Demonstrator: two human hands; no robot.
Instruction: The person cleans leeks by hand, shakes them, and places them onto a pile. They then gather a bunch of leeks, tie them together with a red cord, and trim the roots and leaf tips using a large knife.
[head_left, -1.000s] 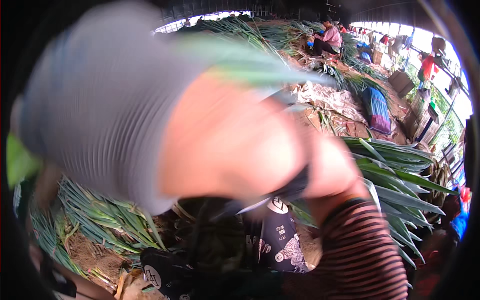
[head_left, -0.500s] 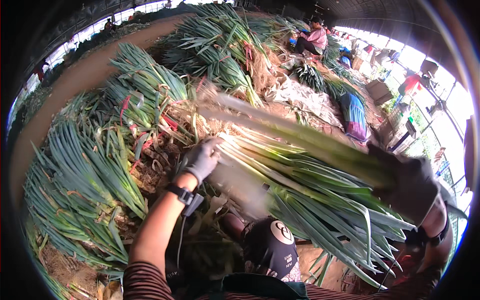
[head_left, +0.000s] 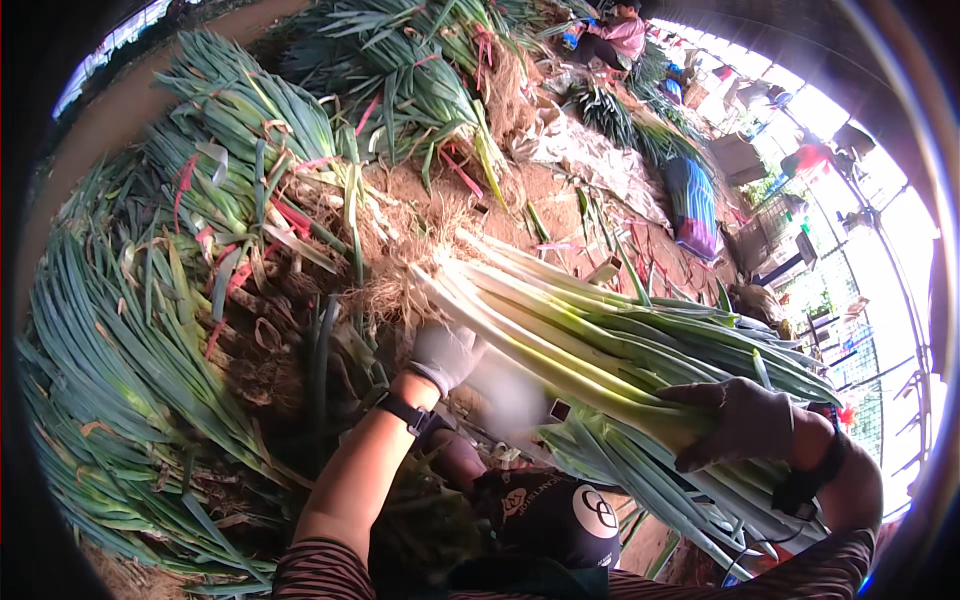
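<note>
Now lowered, leeks (head_left: 560, 363) in right hand (head_left: 735, 422), left hand (head_left: 447, 355) near roots (head_left: 395, 292).

Grey gloves (head_left: 447, 358), blk wristbands (head_left: 405, 412), dk striped sleeves (head_left: 325, 572), blk legwear (head_left: 538, 518) w/ wht circle (head_left: 595, 511)

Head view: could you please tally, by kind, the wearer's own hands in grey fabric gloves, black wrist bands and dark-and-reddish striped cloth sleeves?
Hands in grey fabric gloves: 2
Black wrist bands: 2
Dark-and-reddish striped cloth sleeves: 2
Total: 6
</note>
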